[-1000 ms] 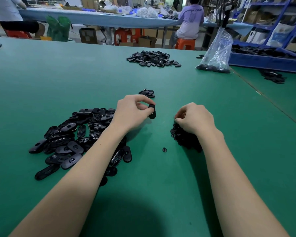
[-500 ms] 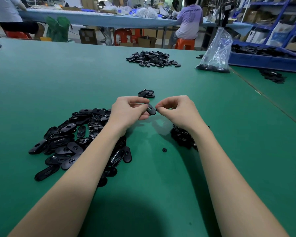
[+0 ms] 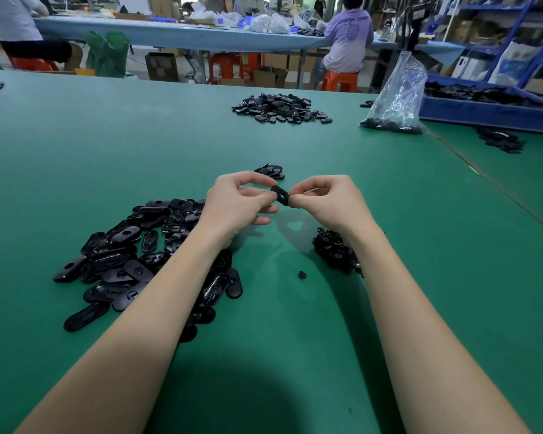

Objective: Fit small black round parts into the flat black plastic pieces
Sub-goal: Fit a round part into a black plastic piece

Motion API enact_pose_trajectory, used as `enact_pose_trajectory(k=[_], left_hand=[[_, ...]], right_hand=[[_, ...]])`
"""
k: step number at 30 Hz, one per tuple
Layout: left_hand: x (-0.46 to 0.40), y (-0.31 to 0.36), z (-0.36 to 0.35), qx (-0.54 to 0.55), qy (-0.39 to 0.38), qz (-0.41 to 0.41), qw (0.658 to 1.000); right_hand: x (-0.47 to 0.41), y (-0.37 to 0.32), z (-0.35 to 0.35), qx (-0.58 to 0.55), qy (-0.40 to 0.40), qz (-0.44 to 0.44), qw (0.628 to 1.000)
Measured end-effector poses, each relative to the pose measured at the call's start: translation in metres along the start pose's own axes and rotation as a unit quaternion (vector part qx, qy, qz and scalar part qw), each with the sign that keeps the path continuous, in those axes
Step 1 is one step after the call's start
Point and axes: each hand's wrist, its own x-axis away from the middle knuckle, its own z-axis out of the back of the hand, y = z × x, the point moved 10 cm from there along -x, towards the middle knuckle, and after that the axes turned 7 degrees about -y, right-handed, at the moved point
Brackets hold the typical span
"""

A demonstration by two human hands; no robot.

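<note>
In the head view the left hand [image 3: 237, 205] and right hand [image 3: 325, 200] both pinch one flat black plastic piece [image 3: 280, 195] above the middle of the green desk [image 3: 138, 145], its long axis tilted from upper left to lower right. Half a second ago the piece lay flatter; a second ago the left hand held it alone. The pile of flat pieces [image 3: 132, 255] lies left, the heap of small round parts [image 3: 334, 250] right, one stray round part [image 3: 302, 275] between.

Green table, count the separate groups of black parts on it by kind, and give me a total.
Heaps of flat black pieces: 3
Heap of small round parts: 1
Clear bag of parts: 1
Stray round part: 1
Total: 6
</note>
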Motion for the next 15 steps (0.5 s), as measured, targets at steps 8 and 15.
enact_pose_trajectory(k=[8,15], left_hand=[[0.002,0.008,-0.011,0.000,-0.035,-0.020,0.999],[0.001,0.006,-0.014,0.016,-0.025,-0.029,0.999]], right_hand=[[0.001,0.009,0.002,-0.044,0.008,-0.038,0.998],[0.001,0.010,-0.001,-0.069,0.011,-0.036,0.997]])
